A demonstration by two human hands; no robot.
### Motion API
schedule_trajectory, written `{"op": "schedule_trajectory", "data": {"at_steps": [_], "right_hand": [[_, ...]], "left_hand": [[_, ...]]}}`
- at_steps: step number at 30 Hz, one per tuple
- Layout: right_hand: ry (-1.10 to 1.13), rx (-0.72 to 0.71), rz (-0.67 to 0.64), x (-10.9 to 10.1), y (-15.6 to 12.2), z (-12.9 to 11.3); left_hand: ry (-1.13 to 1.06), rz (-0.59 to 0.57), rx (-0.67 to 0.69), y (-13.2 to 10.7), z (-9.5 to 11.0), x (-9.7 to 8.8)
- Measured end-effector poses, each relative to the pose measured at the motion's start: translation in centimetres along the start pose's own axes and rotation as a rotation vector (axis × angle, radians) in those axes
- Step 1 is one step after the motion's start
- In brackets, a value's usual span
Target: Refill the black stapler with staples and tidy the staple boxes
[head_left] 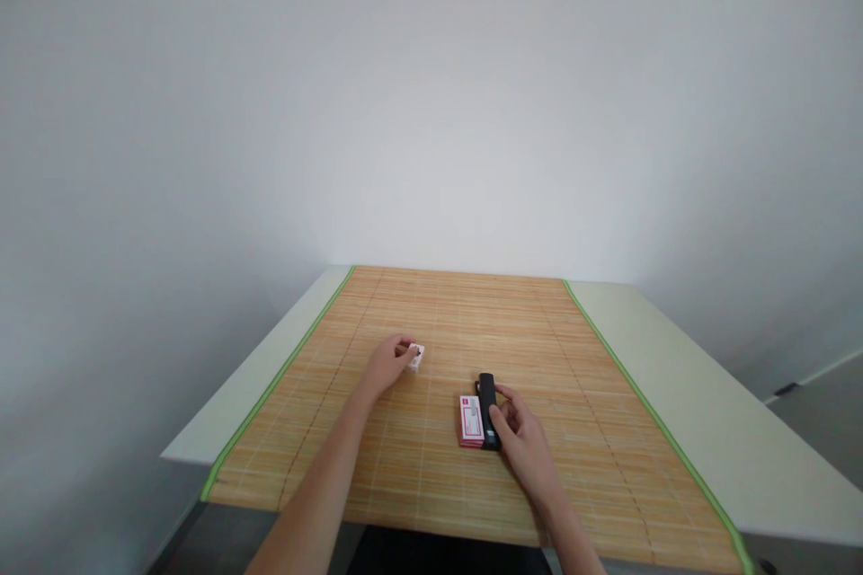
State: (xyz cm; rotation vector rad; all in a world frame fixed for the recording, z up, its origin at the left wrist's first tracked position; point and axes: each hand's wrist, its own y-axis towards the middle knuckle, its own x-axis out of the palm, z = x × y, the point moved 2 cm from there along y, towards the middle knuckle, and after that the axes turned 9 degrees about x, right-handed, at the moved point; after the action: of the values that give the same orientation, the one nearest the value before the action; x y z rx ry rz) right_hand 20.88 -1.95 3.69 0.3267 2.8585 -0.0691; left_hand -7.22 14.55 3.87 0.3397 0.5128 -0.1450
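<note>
My left hand [389, 363] rests on the bamboo mat [607, 449] with its fingers curled around a small white box [416, 356]. My right hand [518, 429] grips a black stapler [488, 402] that lies on the mat, thumb on its near end. A red and white box [471, 421] lies flat right beside the stapler on its left, touching it. Both forearms reach in from the bottom edge.
The mat has green side borders and covers a pale table [707, 359] pushed against a plain white wall. The table's left edge [202, 431] and near edge drop to a dark floor.
</note>
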Motion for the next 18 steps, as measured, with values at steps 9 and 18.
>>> {"op": "schedule_trajectory", "data": {"at_steps": [9, 18], "right_hand": [[-0.02, -0.014, -0.02, 0.0, 0.0, 0.1], [-0.013, -0.029, -0.007, 0.0, -0.4, 0.1]], "left_hand": [[-0.11, -0.053, -0.013, -1.6, 4.9, 7.6], [-0.167, 0.072, -0.096, -6.2, 8.4, 10.5]]}}
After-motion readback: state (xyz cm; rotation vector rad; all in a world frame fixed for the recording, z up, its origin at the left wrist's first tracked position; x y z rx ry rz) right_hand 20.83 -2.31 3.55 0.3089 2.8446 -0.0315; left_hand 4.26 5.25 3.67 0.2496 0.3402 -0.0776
